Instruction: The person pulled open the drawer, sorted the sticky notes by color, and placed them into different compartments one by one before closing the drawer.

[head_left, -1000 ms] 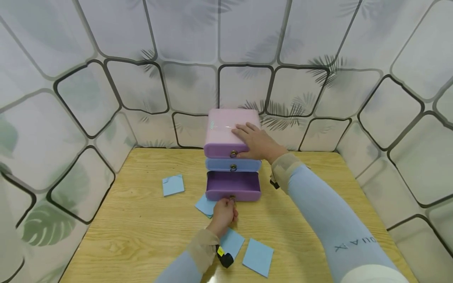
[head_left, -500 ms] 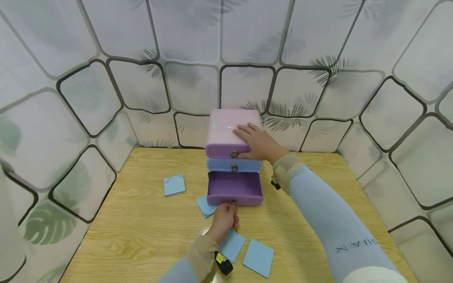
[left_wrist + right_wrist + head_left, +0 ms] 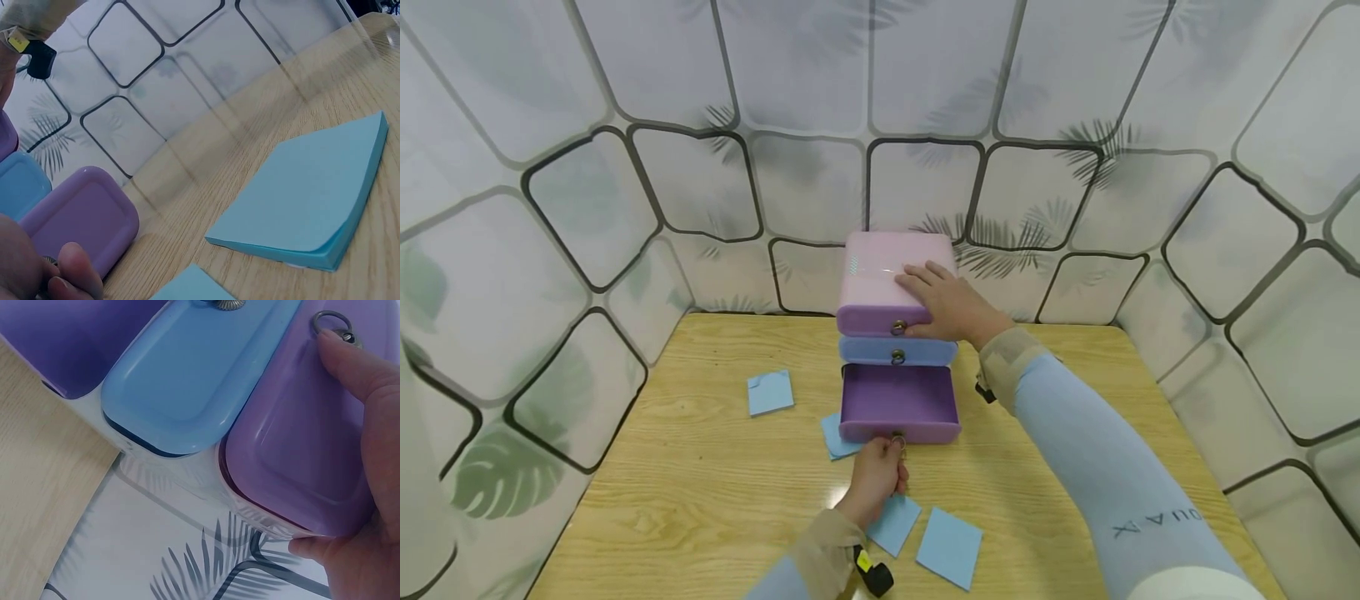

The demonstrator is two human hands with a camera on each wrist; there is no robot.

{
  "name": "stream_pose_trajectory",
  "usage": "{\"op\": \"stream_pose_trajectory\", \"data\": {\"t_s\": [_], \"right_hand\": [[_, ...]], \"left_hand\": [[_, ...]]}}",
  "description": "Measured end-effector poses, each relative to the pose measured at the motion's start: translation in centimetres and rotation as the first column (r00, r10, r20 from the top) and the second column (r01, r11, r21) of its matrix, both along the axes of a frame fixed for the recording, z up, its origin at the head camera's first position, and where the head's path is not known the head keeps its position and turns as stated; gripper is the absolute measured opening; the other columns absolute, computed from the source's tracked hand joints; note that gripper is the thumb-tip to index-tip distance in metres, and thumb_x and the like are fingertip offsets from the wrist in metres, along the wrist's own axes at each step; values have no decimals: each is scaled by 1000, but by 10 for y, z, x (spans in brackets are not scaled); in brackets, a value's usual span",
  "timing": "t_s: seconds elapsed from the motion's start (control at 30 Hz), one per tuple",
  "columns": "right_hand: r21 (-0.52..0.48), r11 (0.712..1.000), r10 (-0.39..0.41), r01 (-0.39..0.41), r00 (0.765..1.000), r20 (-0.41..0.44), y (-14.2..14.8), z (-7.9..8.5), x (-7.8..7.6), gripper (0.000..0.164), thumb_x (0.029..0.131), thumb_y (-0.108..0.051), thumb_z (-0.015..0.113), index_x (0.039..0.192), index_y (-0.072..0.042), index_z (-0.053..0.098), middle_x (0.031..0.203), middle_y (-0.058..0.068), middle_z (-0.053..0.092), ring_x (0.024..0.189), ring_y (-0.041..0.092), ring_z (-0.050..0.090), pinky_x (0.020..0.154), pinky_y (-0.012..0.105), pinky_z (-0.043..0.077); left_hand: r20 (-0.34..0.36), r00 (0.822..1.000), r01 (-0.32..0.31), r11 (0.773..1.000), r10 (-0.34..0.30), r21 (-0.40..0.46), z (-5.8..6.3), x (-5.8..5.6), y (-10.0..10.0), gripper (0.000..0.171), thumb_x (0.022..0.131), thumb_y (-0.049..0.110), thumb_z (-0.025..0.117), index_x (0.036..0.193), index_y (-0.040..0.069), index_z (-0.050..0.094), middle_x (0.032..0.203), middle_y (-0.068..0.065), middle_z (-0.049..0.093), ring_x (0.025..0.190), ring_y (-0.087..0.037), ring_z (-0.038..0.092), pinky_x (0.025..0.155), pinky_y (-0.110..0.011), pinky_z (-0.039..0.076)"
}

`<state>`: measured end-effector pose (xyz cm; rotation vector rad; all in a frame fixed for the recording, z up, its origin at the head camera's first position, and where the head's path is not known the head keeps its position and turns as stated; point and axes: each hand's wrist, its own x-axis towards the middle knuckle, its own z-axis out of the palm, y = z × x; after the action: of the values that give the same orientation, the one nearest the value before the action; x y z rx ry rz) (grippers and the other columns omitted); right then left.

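Note:
A small drawer cabinet with a pink top (image 3: 872, 267) stands at the back of the table. Its lowest purple drawer (image 3: 925, 432) is pulled out, and no contents show inside. My left hand (image 3: 872, 479) pinches the ring pull (image 3: 898, 442) on that drawer's front. On the cabinet my right hand (image 3: 951, 304) lies with fingers spread across the top. Its thumb (image 3: 350, 365) touches the purple top drawer (image 3: 300, 444) near the metal ring. Between them, the blue middle drawer (image 3: 865, 350) is closed.
Several blue sticky-note pads lie about: one pad (image 3: 771, 393) left of the cabinet, another (image 3: 837, 437) partly under the drawer, a third (image 3: 895, 525) by my left wrist, and one (image 3: 949, 548) near the front. A patterned curtain (image 3: 805, 192) surrounds the wooden table (image 3: 685, 467).
The lowest drawer has slid further out toward me, drawn along with my left hand. My right hand stays in place on the cabinet top.

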<state>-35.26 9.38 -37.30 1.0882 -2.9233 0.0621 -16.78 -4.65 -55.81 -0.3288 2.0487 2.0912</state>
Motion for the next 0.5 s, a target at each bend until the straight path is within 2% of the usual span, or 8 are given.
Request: {"op": "stream_pose_trajectory", "data": {"t_s": [0.3,0.5], "right_hand": [[-18,1000,22,-22,1000,4,-1,3,0,92,81,-57,69,153,-22,24,159,2,18,144,36,13,106,65,25],[-49,998,43,-42,999,9,2,5,-2,90,83,-58,66,153,-19,27,158,6,21,143,40,15,109,61,21]], "left_hand": [[27,1000,7,1000,-7,13,2,4,-9,25,101,17,46,104,-6,55,60,-3,54,44,-10,49,42,-21,40],[20,1000,4,1000,-4,-24,2,8,-23,28,98,16,50,110,-8,57,60,-2,54,43,-9,49,42,-20,39]]}}
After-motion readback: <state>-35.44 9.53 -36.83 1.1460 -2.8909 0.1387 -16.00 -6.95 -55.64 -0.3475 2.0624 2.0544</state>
